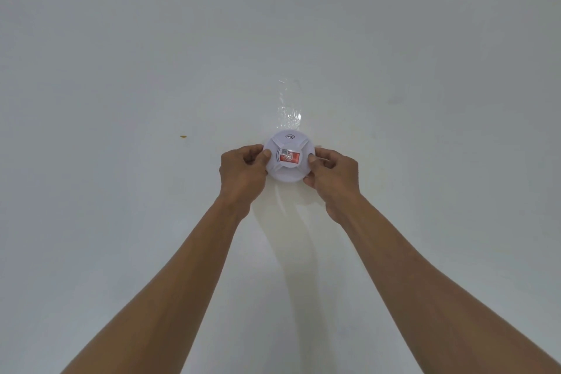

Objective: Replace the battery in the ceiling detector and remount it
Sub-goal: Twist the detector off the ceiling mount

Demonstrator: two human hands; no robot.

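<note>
Ceiling (151, 39) is plain white and fills the view. Both bare forearms reach up from the bottom edge to its middle. Clear tape strip (288, 106) is stuck to the ceiling just above the detector, wrinkled and shiny. Left hand (243, 173) grips the detector's left rim, fingers curled round it, thumb on the face. Right hand (332, 174) grips the right rim the same way, thumb tip on the face. Detector (288, 159) is round, white, held flat against the ceiling between both hands. Red label (290, 157) sits at its centre. Small yellow speck (183, 136) on the ceiling well to the left.
</note>
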